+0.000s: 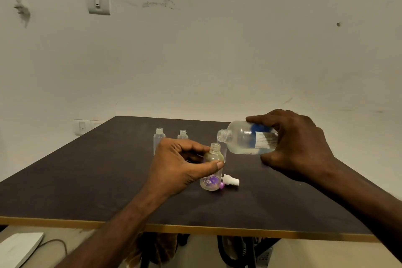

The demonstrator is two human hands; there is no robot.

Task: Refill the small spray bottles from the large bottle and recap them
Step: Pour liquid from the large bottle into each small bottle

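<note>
My left hand (178,164) grips a small clear spray bottle (212,177) with purple flowers printed low on it; the bottle stands uncapped on the dark table (87,180). My right hand (298,143) holds the large clear bottle (243,140) tipped on its side, its open mouth pointing left just above and to the right of the small bottle's neck. Clear liquid lies along the large bottle's lower side. A white spray cap (231,180) lies on the table right of the small bottle. Behind my left hand stand two more uncapped small bottles (159,138) (182,135).
Another clear bottle (224,153) stands partly hidden behind the flowered one. The table's light wooden front edge (195,228) runs across the bottom. A wall with switches rises behind the table. A white box (19,248) and a cable lie on the floor at lower left.
</note>
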